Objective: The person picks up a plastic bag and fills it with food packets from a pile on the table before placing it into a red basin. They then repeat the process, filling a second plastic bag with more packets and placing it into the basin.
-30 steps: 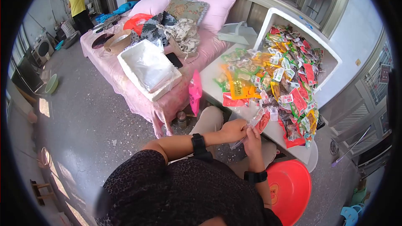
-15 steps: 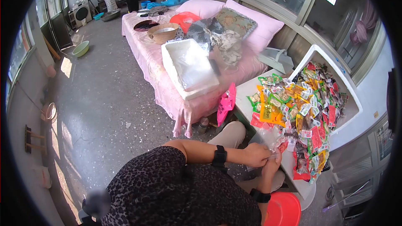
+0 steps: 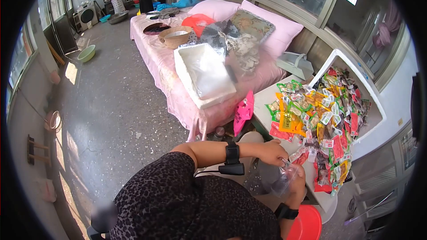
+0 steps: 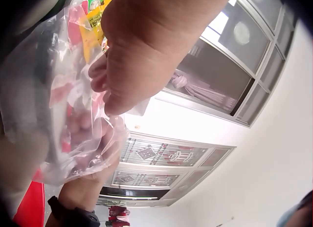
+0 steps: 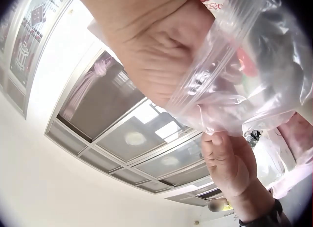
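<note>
A clear plastic zip bag (image 3: pixel 281 181) hangs between both hands. My left hand (image 3: pixel 271 152) pinches its edge; in the left wrist view, the fingers of that hand (image 4: pixel 142 61) are curled at the bag's rim. My right hand (image 3: pixel 297 186) is at the bag's other side. Clear plastic (image 5: pixel 195 90) lies across the right palm (image 5: pixel 161 56), and fingers show blurred through it in the left wrist view, so their grip is unclear. Small colourful food packets (image 3: pixel 327 120) are heaped beside the hands on a white table (image 3: pixel 263 103).
A white foam box (image 3: pixel 378 102) lies tipped behind the packets. Below the table is a red basin (image 3: pixel 307 224). Another foam box (image 3: pixel 195 99) with plastic inside stands on the pink bed (image 3: pixel 155 69), near a basket (image 3: pixel 174 40). A pink bag (image 3: pixel 243 113) hangs by the bed corner.
The hands have moved apart from their earlier close hold, and the clear bag now hangs spread between them. The head view has swung left, then stayed nearly steady.
</note>
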The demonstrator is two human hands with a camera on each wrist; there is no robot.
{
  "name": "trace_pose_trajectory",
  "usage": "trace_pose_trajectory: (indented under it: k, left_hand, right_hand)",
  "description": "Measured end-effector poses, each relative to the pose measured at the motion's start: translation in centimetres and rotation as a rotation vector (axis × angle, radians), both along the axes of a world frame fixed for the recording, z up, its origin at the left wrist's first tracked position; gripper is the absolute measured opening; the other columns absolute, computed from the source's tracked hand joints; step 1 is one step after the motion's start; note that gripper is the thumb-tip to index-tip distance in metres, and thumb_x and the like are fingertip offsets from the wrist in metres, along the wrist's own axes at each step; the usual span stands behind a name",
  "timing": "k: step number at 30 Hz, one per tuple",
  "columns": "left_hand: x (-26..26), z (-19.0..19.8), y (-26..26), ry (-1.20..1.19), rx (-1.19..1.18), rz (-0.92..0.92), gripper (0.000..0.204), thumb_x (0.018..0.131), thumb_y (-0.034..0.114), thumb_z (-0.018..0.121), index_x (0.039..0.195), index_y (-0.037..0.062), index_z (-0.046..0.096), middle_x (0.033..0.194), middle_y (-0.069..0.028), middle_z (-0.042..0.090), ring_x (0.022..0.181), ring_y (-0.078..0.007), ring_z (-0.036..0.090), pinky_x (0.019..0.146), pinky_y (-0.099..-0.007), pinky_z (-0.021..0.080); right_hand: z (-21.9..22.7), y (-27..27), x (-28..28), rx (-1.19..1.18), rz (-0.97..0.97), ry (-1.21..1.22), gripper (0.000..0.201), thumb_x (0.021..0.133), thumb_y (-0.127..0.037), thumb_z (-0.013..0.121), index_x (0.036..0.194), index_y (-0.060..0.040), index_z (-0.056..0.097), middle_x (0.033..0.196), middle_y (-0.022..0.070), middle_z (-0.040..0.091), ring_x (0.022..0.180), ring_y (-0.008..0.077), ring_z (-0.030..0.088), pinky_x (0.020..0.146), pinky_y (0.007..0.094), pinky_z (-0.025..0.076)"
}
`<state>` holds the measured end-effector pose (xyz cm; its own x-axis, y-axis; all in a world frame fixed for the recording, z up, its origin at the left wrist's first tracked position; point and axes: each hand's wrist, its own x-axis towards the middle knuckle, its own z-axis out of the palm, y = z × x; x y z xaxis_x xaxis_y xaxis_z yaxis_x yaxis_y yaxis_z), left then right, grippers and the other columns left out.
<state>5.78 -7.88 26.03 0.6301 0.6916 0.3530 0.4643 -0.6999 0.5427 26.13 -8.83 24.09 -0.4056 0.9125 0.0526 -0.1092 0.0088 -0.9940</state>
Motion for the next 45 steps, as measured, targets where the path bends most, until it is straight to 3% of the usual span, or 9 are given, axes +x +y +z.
trace_pose_trajectory:
  k: [5, 8, 15, 18, 24, 30, 36, 40, 45]
  left_hand:
    - [-1.4, 0.6, 0.1, -0.107, -0.305, -0.103, 0.016, 0.073, 0.02, 0.05, 0.074, 0.0045, 0.054, 0.071, -0.0089, 0.054, 0.069, -0.0224, 0.052, 0.065, -0.0344, 0.038]
    - [-2.1, -0.3, 0.9, -0.16, -0.29, -0.144, 0.015, 0.073, 0.018, 0.05, 0.074, 0.0026, 0.053, 0.07, -0.0092, 0.054, 0.065, -0.022, 0.052, 0.056, -0.0303, 0.039]
    - [-4.3, -2.4, 3.7, -0.126, -0.451, -0.179, 0.016, 0.073, 0.017, 0.053, 0.076, 0.002, 0.055, 0.069, -0.0068, 0.054, 0.064, -0.0157, 0.052, 0.058, -0.0284, 0.039]
    - [-5.9, -0.4, 2.7, -0.109, -0.618, -0.12, 0.016, 0.074, 0.018, 0.054, 0.077, 0.002, 0.055, 0.07, -0.0052, 0.054, 0.065, -0.0118, 0.05, 0.059, -0.0279, 0.039]
    - [-8.1, -4.3, 3.5, -0.156, -0.697, -0.121, 0.014, 0.075, 0.015, 0.053, 0.081, 0.0021, 0.054, 0.071, -0.0018, 0.053, 0.068, -0.0066, 0.046, 0.059, -0.0246, 0.038]
    - [-9.2, -5.1, 2.4, -0.74, -0.938, 0.053, 0.011, 0.076, 0.019, 0.054, 0.075, 0.008, 0.052, 0.064, 0.0039, 0.047, 0.058, -0.0048, 0.044, 0.052, -0.0182, 0.036]
    - [-7.3, -3.8, 1.3, -1.174, -0.715, 0.417, 0.012, 0.081, 0.017, 0.049, 0.073, 0.0082, 0.045, 0.055, 0.0013, 0.045, 0.045, -0.007, 0.041, 0.044, -0.0202, 0.034]
    - [-7.2, -8.3, 2.5, -0.757, -0.177, 0.693, 0.016, 0.082, 0.018, 0.046, 0.072, 0.0055, 0.047, 0.058, 0.0033, 0.042, 0.052, -0.0043, 0.038, 0.048, -0.0186, 0.033]
    - [-7.1, -8.0, 2.0, -0.872, -0.462, 0.63, 0.014, 0.084, 0.016, 0.042, 0.073, 0.0088, 0.046, 0.057, 0.0049, 0.038, 0.049, -0.0036, 0.035, 0.042, -0.0198, 0.031]
  right_hand:
    - [1.6, 0.0, -1.7, -0.063, -0.094, 0.035, 0.012, 0.075, -0.003, 0.051, 0.087, -0.0024, 0.05, 0.072, 0.0035, 0.054, 0.066, 0.0125, 0.053, 0.061, 0.0231, 0.044]
    - [0.5, 1.1, -2.0, 0.127, -0.078, -0.034, 0.01, 0.076, -0.004, 0.05, 0.086, -0.0021, 0.049, 0.071, 0.003, 0.053, 0.064, 0.0115, 0.052, 0.059, 0.0212, 0.043]
    - [-0.1, 4.4, -1.9, 0.145, -0.169, -0.034, 0.005, 0.077, -0.006, 0.049, 0.074, -0.0025, 0.048, 0.066, 0.0034, 0.053, 0.057, 0.0092, 0.049, 0.055, 0.0199, 0.039]
    - [0.0, 5.3, -1.8, 0.072, -0.138, 0.04, 0.008, 0.078, -0.008, 0.048, 0.071, -0.0037, 0.046, 0.064, 0.0027, 0.05, 0.056, 0.0093, 0.047, 0.055, 0.0207, 0.039]
    - [3.2, 2.9, -3.8, 0.046, -0.25, 0.193, 0.012, 0.079, -0.009, 0.047, 0.068, -0.0064, 0.042, 0.061, 0.0015, 0.045, 0.061, 0.0094, 0.045, 0.057, 0.0205, 0.038]
    - [-2.1, 5.8, -1.0, 0.117, -0.223, 0.199, 0.012, 0.079, -0.018, 0.051, 0.072, -0.0081, 0.047, 0.061, 0.0019, 0.05, 0.05, 0.0081, 0.045, 0.044, 0.0205, 0.036]
    - [-3.4, 4.4, -2.7, -0.078, -0.391, 0.279, 0.012, 0.082, -0.016, 0.047, 0.08, -0.0049, 0.049, 0.061, 0.0002, 0.046, 0.05, 0.0091, 0.046, 0.05, 0.0238, 0.042]
    - [-4.7, 4.2, -2.7, -0.065, -0.411, 0.228, 0.015, 0.082, -0.015, 0.046, 0.072, -0.0051, 0.048, 0.055, -0.0012, 0.043, 0.048, 0.007, 0.043, 0.047, 0.0211, 0.038]
    - [-7.7, 4.3, -3.4, -0.102, -0.392, 0.197, 0.019, 0.083, -0.013, 0.042, 0.067, -0.005, 0.046, 0.056, -0.0011, 0.043, 0.048, 0.0059, 0.041, 0.043, 0.0203, 0.035]
